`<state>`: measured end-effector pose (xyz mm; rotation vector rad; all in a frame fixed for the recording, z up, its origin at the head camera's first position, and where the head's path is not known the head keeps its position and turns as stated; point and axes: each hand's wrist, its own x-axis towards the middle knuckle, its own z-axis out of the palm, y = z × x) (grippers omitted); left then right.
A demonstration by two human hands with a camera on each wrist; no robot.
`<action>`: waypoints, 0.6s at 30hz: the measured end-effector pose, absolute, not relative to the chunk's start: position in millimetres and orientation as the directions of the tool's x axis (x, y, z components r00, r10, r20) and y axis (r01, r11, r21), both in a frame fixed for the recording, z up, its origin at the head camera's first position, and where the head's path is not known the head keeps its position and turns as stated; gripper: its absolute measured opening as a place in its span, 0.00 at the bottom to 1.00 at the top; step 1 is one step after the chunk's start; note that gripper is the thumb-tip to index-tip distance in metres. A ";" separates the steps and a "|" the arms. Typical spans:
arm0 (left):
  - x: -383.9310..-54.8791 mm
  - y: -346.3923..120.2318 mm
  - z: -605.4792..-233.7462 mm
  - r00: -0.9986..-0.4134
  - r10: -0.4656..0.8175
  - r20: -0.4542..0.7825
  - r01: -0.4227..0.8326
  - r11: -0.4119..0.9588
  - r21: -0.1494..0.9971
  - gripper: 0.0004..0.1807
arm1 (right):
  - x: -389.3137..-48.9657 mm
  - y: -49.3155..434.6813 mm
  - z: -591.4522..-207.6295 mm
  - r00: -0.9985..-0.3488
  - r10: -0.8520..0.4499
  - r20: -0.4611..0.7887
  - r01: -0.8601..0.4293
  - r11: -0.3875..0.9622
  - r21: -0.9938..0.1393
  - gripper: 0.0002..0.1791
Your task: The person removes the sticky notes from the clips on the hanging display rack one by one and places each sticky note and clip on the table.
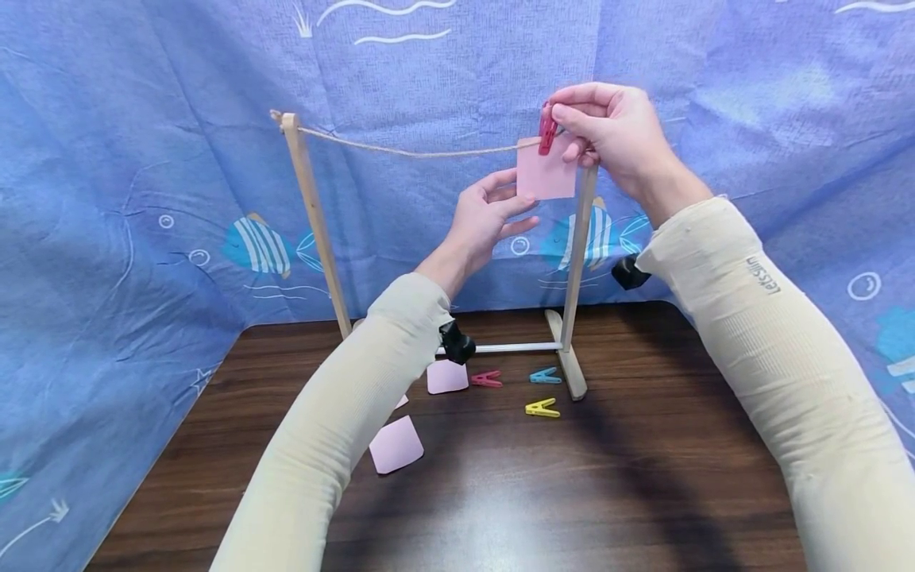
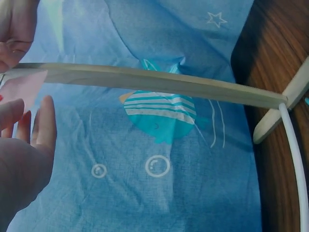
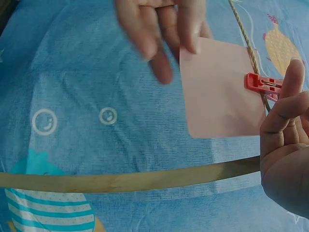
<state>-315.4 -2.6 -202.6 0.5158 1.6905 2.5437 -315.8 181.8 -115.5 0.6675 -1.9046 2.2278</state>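
My right hand [image 1: 623, 131] pinches a red clothespin [image 1: 547, 137] between thumb and fingers, near the right end of the rope [image 1: 422, 153]. The clothespin's jaws sit over the rope and the top edge of a square pink sticky note [image 1: 546, 176], which hangs in front of the rope. At the note's lower left corner, my left hand [image 1: 480, 213] holds it, thumb on the front and a finger behind. Its other fingers stretch out loosely. The right wrist view shows the clothespin's metal spring and the note [image 3: 222, 89] lying flat against the rope.
The rope is strung between a left wooden post [image 1: 314, 214] and a right wooden post [image 1: 581, 246], joined low by a white bar [image 1: 518, 347]. On the brown table [image 1: 572, 492] lie pink notes [image 1: 396, 446] and red [image 1: 487, 380], blue [image 1: 546, 376] and yellow [image 1: 543, 408] clothespins.
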 end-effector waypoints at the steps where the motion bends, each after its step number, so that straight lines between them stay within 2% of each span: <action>1: -315.8 -2.6 -202.5 -0.946 0.214 0.243 0.138 -0.411 0.901 0.23 | -316.2 181.8 -116.3 -0.894 -0.183 0.409 -0.375 -0.192 -0.907 0.15; 7: -317.0 -3.7 -202.2 -0.948 0.217 0.232 0.128 -0.407 0.905 0.22 | -316.3 183.4 -119.6 -0.892 -0.194 0.408 -0.373 -0.196 -0.907 0.14; 18: -317.5 -5.3 -204.3 -0.954 0.201 0.221 0.132 -0.380 0.916 0.21 | -309.9 190.3 -120.8 -0.870 -0.239 0.431 -0.422 -0.089 -0.902 0.17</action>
